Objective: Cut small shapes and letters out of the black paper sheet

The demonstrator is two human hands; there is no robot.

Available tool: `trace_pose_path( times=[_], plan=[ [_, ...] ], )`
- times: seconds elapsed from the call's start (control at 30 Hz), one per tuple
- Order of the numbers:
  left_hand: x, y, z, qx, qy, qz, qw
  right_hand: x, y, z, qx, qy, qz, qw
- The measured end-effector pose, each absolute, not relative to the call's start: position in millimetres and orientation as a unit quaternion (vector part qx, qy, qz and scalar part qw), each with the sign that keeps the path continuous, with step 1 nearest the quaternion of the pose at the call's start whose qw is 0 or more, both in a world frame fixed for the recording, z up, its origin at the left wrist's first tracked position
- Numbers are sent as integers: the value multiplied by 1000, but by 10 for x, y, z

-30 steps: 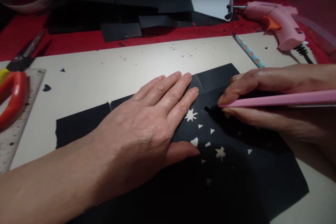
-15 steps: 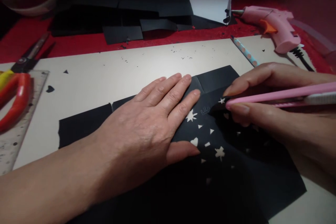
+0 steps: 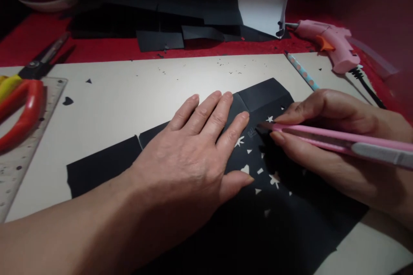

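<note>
- Black card (image 3: 245,232), bearing star-shaped cut-outs (image 3: 270,119), lay on a white board (image 3: 116,107) over a red worktop (image 3: 109,46).
- Left hand (image 3: 187,154): flat on the card, fingers slightly spread.
- Right hand (image 3: 342,111): fingers pinched a pink cutter (image 3: 325,137) near the left index finger.
- Risk: a slip could have torn the card or cut that finger.
- Surroundings: dark scraps (image 3: 67,101) dotted the board; the room was dim.

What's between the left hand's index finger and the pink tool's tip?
Black sheet with faint outlined marks, seen in the head view.
</note>
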State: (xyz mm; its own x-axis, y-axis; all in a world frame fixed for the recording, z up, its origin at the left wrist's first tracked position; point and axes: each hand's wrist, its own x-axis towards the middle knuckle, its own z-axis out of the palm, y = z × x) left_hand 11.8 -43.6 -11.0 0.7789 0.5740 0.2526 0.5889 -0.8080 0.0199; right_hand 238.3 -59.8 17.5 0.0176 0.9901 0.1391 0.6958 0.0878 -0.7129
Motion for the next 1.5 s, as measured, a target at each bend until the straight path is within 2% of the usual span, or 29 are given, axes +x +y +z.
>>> trace_pose_path(
  times=[0.3,1.5],
  plan=[
    [92,-447,-92,-941,-313,-127,22,2345,-617,179,-612,-707,187,299],
    [100,-445,-126,-939,-315,-136,13,2338,-652,169,-620,-724,156,260]
  ],
)
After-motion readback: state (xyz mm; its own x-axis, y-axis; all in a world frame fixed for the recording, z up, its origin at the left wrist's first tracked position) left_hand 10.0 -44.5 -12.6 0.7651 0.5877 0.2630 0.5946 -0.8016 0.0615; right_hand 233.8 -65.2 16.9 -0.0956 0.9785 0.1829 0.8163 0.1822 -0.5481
